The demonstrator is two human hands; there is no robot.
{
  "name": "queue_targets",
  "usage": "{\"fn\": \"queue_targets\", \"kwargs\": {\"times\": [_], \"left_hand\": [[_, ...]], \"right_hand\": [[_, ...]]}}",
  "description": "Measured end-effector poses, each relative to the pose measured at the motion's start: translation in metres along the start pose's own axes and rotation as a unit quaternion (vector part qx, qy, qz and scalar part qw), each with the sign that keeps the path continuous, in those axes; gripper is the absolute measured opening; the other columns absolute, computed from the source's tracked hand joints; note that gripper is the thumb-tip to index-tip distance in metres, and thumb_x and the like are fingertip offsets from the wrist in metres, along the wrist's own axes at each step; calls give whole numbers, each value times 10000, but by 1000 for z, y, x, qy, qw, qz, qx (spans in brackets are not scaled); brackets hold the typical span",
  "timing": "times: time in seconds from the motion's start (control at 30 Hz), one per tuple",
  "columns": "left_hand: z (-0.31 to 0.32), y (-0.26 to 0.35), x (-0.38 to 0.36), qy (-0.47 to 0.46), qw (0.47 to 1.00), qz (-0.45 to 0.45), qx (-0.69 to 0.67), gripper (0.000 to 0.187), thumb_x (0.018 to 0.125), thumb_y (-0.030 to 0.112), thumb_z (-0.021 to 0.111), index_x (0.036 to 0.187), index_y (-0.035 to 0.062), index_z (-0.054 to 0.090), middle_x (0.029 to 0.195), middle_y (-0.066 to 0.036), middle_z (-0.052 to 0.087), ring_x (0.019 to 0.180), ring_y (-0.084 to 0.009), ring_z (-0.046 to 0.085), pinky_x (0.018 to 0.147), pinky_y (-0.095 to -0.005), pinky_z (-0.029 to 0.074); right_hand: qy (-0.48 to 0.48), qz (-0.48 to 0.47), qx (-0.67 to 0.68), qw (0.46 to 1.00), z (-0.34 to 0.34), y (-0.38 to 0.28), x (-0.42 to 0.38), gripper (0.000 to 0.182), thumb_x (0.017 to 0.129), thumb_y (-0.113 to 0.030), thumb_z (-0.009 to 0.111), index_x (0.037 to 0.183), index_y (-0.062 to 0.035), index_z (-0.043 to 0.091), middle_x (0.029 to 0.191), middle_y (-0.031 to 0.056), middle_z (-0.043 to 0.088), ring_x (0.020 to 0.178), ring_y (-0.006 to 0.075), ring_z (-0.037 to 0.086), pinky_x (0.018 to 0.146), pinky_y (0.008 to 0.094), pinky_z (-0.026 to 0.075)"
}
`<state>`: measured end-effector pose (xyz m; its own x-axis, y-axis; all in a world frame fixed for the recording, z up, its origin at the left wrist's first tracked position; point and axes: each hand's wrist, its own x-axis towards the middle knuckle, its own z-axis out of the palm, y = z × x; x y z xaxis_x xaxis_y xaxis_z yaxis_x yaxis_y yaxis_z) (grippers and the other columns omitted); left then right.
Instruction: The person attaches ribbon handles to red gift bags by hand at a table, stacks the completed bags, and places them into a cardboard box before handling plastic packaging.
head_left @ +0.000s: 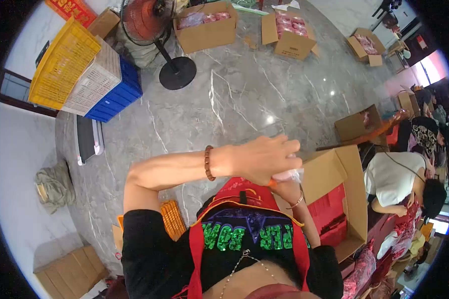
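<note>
My left hand [264, 158], with a brown bead bracelet at its wrist, reaches across in front of my chest. Its fingers are curled round a small clear plastic packet [288, 175] with something pale inside. Just below it, my right hand [286, 189] comes up from the right, a thin bangle on the wrist. It is close against the packet, but its fingers are hidden behind my left hand. A small orange bit [272, 183] shows between the two hands. A red apron [242, 192] hangs under them.
An open carton [356, 199] holding red packs stands close at my right. Behind it, a person in a white top [391, 174] bends over red goods. Stacked crates [112, 92] and a standing fan [177, 72] are at the far left. More cartons [207, 37] line the back.
</note>
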<state>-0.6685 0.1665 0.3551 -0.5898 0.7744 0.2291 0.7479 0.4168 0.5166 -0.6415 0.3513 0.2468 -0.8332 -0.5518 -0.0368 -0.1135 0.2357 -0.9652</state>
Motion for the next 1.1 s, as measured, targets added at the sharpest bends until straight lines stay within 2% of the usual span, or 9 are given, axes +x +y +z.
{"fn": "queue_targets", "kwargs": {"times": [0.3,0.57,0.63,0.67,0.73,0.8,0.87,0.93,1.1], "left_hand": [[-66,-212,42,14,994,-99,42,499,590,172,702,1047,126,506,1007,-98,451,911,-302,476,655,-404,473],[-209,-463,117,18,989,-144,41,606,589,243,746,1127,125,493,1132,-135,431,1027,-332,460,764,-413,469],[-239,-509,120,237,956,-155,81,740,616,279,765,1251,123,417,1297,-167,332,1126,-332,426,867,-374,437],[-249,-533,118,247,952,-163,82,740,616,279,765,1251,123,417,1297,-167,332,1126,-332,426,867,-374,437],[-260,-588,104,437,875,-206,30,754,678,247,742,1304,87,353,1384,-193,206,1206,-336,361,959,-394,349],[-246,-654,87,538,775,-328,-51,686,718,200,714,1286,53,358,1361,-177,266,1142,-268,425,908,-367,385],[-192,-742,61,605,595,-458,-264,575,759,139,668,1249,28,388,1251,-155,427,986,-197,516,823,-323,426],[-130,-834,23,541,550,-583,-255,296,808,73,566,1089,-6,521,803,-56,593,740,-137,554,665,-270,447],[-90,-998,-1,525,407,-643,-381,252,806,88,547,1045,8,557,798,-73,602,707,-127,564,600,-273,457]], "right_hand": [[40,-70,38,996,-20,35,242,580,628,-197,775,1110,-32,499,1108,96,527,1021,208,520,862,334,418],[9,-91,-19,996,-100,49,553,592,587,-222,795,1088,-28,544,1103,83,559,1050,191,511,889,344,406],[-14,-170,-155,973,-121,43,634,518,589,-194,796,1032,-25,586,1030,62,605,976,178,550,852,336,434],[-26,-173,-159,972,-128,40,674,518,589,-194,796,1032,-25,586,1030,62,605,976,178,550,852,336,434],[-6,-94,-46,995,-138,40,764,649,558,-257,794,1107,-27,535,1047,96,594,942,179,572,798,330,459],[-37,-75,-27,996,-150,53,869,655,556,-246,797,1101,-6,526,1033,103,598,923,180,580,768,321,472],[-20,-75,-10,997,-150,70,983,674,557,-230,801,1103,25,499,1007,119,605,895,188,594,719,308,491],[34,-108,23,993,-144,52,1096,696,566,-229,805,1112,41,469,983,127,608,885,199,597,717,311,493],[22,-186,44,981,-123,53,1396,692,605,-130,789,1177,28,433,1098,107,552,969,194,550,830,320,462]]}}
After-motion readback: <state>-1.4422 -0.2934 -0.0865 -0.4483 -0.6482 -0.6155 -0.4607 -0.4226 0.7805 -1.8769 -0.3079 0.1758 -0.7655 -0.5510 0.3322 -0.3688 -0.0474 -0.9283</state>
